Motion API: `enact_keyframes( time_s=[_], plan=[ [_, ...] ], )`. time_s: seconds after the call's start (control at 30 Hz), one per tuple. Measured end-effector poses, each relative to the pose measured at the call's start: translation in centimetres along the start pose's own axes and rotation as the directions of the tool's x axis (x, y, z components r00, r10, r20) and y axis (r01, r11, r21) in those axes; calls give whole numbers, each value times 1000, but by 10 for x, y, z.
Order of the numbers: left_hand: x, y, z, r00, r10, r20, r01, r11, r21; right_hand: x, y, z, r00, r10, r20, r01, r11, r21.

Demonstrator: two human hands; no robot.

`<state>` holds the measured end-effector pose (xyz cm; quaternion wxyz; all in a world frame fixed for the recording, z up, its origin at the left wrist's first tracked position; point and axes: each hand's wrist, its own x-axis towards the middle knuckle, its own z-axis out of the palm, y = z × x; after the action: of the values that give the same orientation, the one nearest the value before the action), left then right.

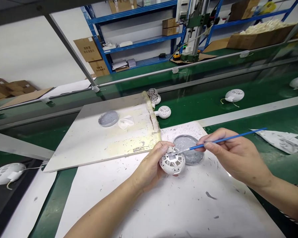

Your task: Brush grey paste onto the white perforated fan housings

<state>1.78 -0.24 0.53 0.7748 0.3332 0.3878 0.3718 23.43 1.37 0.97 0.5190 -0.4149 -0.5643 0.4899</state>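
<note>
My left hand grips a white round plastic housing with a web of cut-outs and a grey patch in its middle. In my right hand is a thin blue-handled paintbrush, pinched near its ferrule. The brush tip reaches the grey patch on the housing, and it appears to touch it. Just behind the housing lies a shallow round dish smeared with grey, partly hidden by the brush and my hands. White paper with grey flecks spreads under both hands.
On a pale board at left lie a second grey dish and a crumpled white wipe. More white housings sit beyond the board. Another housing is on the green belt. A stained paper scrap lies at right.
</note>
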Motion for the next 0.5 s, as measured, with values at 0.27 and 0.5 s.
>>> enact_keyframes(
  time_s=[0.27, 0.5],
  plan=[
    [-3, 0, -5, 998, 23, 58, -30, 993, 112, -10, -6, -2, 966, -250, 66, 258, 923, -287],
    [-2, -9, -5, 990, 138, 40, -143, 975, 168, -19, -15, -13, 961, -267, 73, 275, 893, -357]
  ],
)
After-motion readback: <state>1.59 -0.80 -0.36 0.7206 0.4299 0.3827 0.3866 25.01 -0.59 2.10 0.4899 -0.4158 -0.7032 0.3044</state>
